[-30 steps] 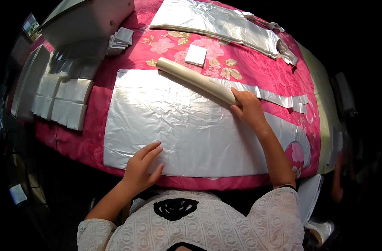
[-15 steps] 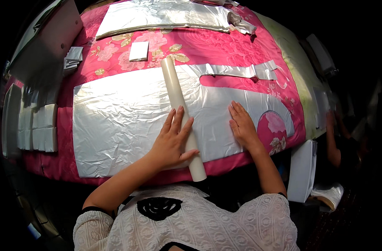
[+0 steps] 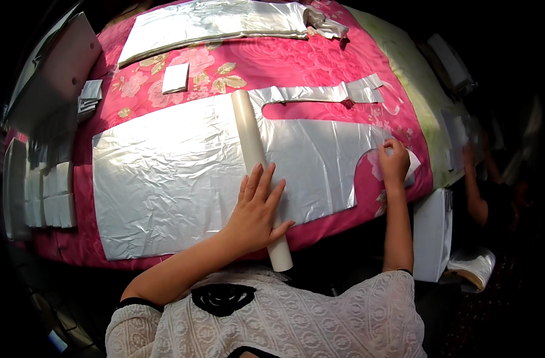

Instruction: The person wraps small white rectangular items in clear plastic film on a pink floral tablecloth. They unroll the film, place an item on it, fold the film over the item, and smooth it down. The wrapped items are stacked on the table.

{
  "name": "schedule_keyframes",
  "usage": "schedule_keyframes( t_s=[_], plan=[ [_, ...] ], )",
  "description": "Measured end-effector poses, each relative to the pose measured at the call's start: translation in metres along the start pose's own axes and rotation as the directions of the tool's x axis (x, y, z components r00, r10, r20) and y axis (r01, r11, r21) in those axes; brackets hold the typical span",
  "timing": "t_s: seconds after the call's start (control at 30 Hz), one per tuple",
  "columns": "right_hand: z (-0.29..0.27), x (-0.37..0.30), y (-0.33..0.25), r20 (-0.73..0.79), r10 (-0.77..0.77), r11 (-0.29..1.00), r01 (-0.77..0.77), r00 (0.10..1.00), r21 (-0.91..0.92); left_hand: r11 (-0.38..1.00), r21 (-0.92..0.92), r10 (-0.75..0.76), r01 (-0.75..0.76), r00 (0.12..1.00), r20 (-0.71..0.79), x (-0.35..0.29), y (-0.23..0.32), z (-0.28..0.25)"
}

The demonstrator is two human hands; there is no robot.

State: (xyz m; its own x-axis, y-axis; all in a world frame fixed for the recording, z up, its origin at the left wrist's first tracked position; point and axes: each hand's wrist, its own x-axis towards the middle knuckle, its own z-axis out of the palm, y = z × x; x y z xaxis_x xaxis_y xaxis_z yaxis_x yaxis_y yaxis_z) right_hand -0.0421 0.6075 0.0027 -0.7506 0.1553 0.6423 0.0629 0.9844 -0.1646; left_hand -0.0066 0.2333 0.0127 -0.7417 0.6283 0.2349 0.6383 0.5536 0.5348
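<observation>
A thin silvery-white plastic sheet [image 3: 159, 173], cut like an apron, lies spread over a pink floral cover. Across its middle rests a pale cardboard tube [image 3: 248, 128], its near end sticking out past the cover's front edge. My left hand [image 3: 257, 209] lies on the tube's near half with fingers outstretched, pressing rather than wrapping it. At the sheet's right end, beside a rounded cutout, my right hand [image 3: 394, 160] is closed, with thumb and fingertips pinching the sheet's edge. The edge near that hand is lifted and folded.
Beyond lies a stack of similar plastic sheets [image 3: 218, 24]. A small white folded packet [image 3: 175, 79] sits near it. At left are several white packets [image 3: 59, 194] and an upright board [image 3: 60, 71]. A white box [image 3: 433, 235] stands right; another person's arm [image 3: 474, 191] shows beyond it.
My right hand has moved right from lying flat on the sheet to pinching its right edge. The sheet's right end has shifted and folded. My left hand stays on the tube.
</observation>
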Motion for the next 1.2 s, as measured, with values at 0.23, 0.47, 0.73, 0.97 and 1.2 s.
schedule_keyframes(
  t_s=[0.23,0.47,0.73,0.97,1.2],
  plan=[
    [-0.055,-0.029,-0.215,0.509,-0.248,0.612,-0.274,0.824,0.742,0.132,-0.884,-0.371,0.450,0.849,0.377,0.008,0.004,-0.032],
    [-0.090,-0.078,-0.246,0.311,-0.478,0.721,0.165,0.822,0.673,0.108,-0.691,-0.484,0.715,0.645,0.592,-0.059,-0.104,-0.098],
    [-0.088,-0.111,-0.226,0.926,-0.068,0.820,-0.508,0.370,0.263,0.190,-0.537,-0.744,0.822,0.478,0.467,-0.123,-0.174,-0.169],
    [-0.096,-0.106,-0.216,0.948,-0.024,0.783,-0.584,0.316,0.215,0.506,-0.045,-0.813,0.862,0.493,0.311,-0.133,-0.195,-0.193],
    [-0.096,-0.111,-0.215,0.947,-0.017,0.791,-0.574,0.321,0.209,0.977,0.120,-0.149,0.175,0.968,-0.202,-0.041,-0.067,-0.112]
  ],
)
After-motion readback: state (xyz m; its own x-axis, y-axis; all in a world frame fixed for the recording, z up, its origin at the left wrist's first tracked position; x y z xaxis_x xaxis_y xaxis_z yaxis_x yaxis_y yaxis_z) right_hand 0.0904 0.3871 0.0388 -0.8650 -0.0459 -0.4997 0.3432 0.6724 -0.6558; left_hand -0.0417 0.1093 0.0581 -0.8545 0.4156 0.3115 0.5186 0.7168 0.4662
